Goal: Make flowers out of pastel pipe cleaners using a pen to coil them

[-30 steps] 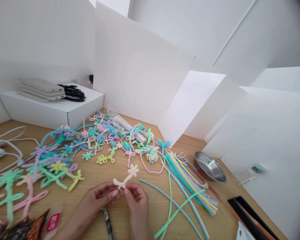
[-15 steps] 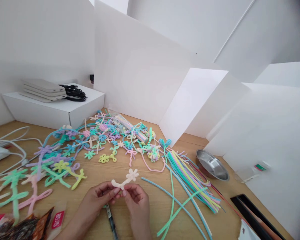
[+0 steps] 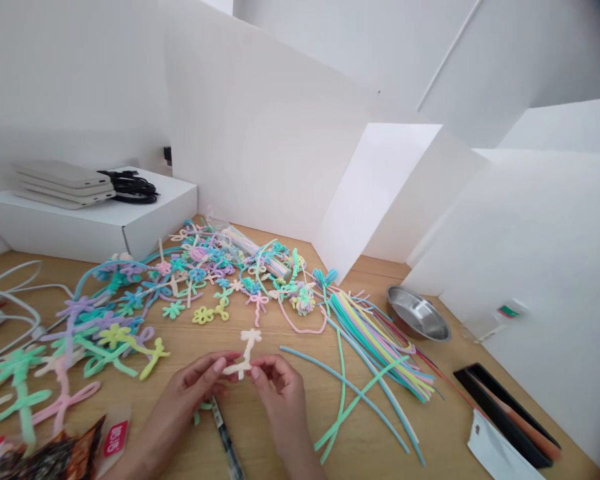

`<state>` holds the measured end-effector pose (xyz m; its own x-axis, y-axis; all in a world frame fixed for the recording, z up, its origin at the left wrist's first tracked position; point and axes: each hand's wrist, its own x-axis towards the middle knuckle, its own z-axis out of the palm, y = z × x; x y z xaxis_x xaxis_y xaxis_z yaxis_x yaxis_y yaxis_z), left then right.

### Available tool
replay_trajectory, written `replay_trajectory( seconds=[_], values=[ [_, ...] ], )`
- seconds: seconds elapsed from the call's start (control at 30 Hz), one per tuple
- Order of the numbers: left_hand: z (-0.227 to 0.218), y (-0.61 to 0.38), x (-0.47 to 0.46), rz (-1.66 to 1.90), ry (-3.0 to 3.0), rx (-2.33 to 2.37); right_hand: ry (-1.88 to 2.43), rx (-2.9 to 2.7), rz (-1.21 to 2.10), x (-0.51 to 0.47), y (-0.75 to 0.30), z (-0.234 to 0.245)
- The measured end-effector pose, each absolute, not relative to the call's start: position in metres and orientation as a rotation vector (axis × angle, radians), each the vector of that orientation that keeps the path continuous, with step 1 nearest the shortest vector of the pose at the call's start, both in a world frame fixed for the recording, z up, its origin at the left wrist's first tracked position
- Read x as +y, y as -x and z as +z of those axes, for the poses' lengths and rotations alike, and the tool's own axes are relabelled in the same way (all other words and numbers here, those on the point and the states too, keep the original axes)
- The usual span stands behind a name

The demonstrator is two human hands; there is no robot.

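Observation:
In the middle of the head view, a cream-white pipe-cleaner flower (image 3: 251,348) is held up above the table, its blossom at the top and short bent arms lower down. My left hand (image 3: 196,387) pinches the left arm of it between thumb and fingers. My right hand (image 3: 282,390) is closed on its lower right side, thumb and forefinger by the bend. Below the hands lies a dark pen (image 3: 225,437), with a scrap of green pipe cleaner (image 3: 203,408) beside my left hand. Some fingertips are hidden behind the thumbs.
Finished pipe-cleaner flowers (image 3: 130,300) spread across the left and back. A bundle of pipe cleaners (image 3: 380,347) lies to the right, near a metal bowl (image 3: 419,313) and a black-handled tool (image 3: 505,413). Snack packets (image 3: 55,453) sit front left; a white box (image 3: 155,220) stands behind.
The white flower has turned more upright, its blossom moving left and its lower arms pointing left and down. My hands have moved slightly apart. The whole view has shifted a little.

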<state>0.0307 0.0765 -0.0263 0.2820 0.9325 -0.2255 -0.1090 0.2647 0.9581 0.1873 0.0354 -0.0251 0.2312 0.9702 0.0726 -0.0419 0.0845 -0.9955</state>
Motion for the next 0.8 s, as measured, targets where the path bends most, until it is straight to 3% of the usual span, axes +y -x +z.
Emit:
replay_trajectory(
  seconds=[0.23, 0.5, 0.8],
  values=[
    [-0.002, -0.034, 0.07, 0.832, -1.059, 0.955, 1.143, -1.204, 1.006, 0.023, -0.192, 0.006],
    [0.055, -0.055, 0.054, 0.883, -0.967, 0.935, 0.989, -1.1, 1.07, 0.012, -0.199, 0.03],
    [0.07, -0.055, 0.048, 0.673, -0.892, 0.658, 0.717, -1.006, 1.444, 0.01, -0.207, 0.052]
  ],
)
